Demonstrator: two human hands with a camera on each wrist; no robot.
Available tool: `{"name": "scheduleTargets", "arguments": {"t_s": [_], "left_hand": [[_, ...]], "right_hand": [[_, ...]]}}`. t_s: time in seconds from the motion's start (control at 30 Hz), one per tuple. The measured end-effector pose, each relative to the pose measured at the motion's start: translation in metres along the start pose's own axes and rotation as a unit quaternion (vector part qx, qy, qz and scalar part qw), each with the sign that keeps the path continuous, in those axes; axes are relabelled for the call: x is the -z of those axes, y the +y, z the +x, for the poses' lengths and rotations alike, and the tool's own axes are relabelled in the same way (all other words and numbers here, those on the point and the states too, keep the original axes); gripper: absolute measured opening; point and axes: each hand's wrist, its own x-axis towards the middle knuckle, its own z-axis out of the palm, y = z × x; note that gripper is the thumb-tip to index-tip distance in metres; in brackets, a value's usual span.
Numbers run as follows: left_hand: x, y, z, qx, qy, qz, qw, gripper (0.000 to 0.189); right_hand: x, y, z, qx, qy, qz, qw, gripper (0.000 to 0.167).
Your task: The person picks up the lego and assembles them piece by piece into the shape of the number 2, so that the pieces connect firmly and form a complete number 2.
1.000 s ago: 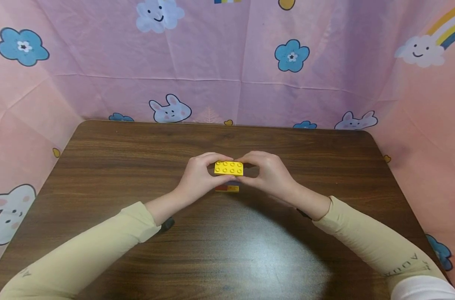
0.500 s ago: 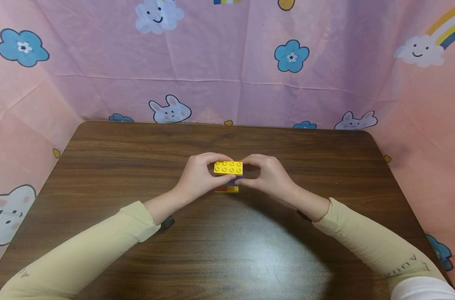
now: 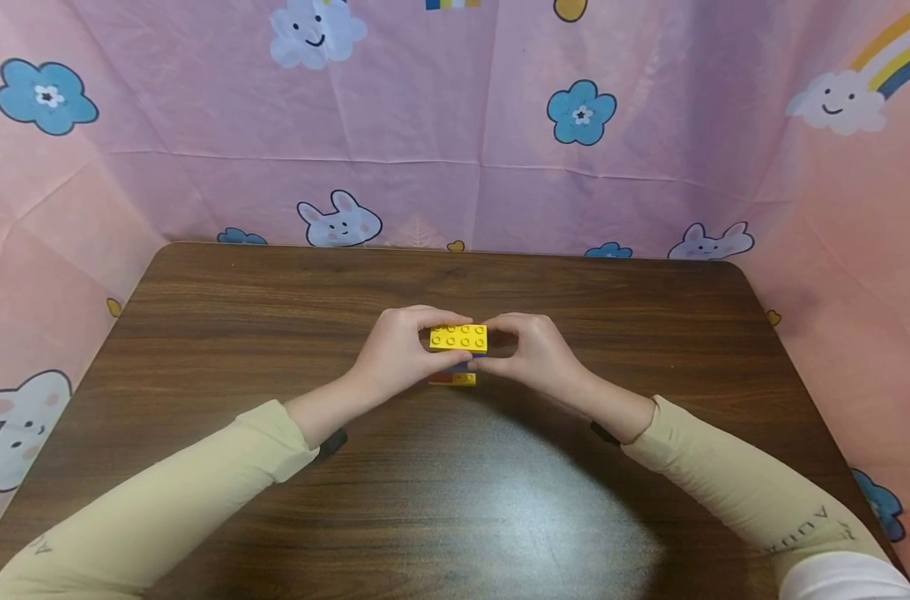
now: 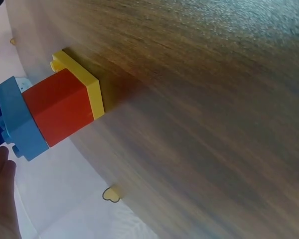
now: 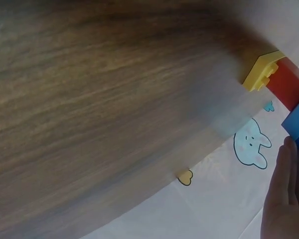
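A stack of toy building bricks stands upright on the table. Its top is a yellow brick (image 3: 458, 338) with several studs. Below it come a dark blue brick (image 3: 480, 359), a light blue brick (image 4: 22, 119), a red brick (image 4: 59, 107) and a yellow base plate (image 4: 94, 97). My left hand (image 3: 401, 346) grips the top yellow brick from the left, thumb in front and fingers behind. From the right, my right hand (image 3: 536, 350) holds the dark blue brick between thumb and fingers, lower than the left. The fingers' far tips are hidden behind the stack.
The brown wooden table (image 3: 275, 292) reaches to a printed pink cloth (image 3: 425, 108) hung at the back and both sides. A dark wrist strap (image 3: 332, 443) shows under the left sleeve (image 3: 200, 487).
My right thumb has slid down from the yellow brick's front edge to the dark blue brick, which shows more. The left hand keeps its grip with a slight shift.
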Motion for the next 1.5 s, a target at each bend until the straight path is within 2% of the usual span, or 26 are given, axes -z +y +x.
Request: {"name": "scheduleTargets", "arguments": {"t_s": [0.23,0.6,0.93,1.33,1.5], "left_hand": [[0.0004,-0.0004,0.0019,-0.004,0.001,-0.001,1.0000,0.047],[-0.0010,-0.0021,0.0038,-0.016,0.000,-0.001,0.9999,0.038],[0.0019,-0.0006,0.0052,-0.031,-0.016,0.024,0.9991,0.039],[0.0011,-0.0020,0.0029,-0.053,-0.010,0.063,0.9966,0.042],[0.0028,-0.0016,0.0054,-0.064,-0.024,0.089,0.9936,0.042]], "right_hand": [[-0.0007,0.0010,0.0008,0.009,-0.004,0.000,1.0000,0.042],[-0.0028,0.0025,-0.0001,0.001,-0.011,0.009,0.9999,0.043],[-0.0060,0.0048,-0.0004,0.022,-0.005,0.004,0.9997,0.038],[-0.0057,0.0049,0.0002,0.033,-0.005,-0.013,0.9994,0.036],[-0.0052,0.0051,0.0001,0.032,-0.004,-0.018,0.9993,0.037]]}}
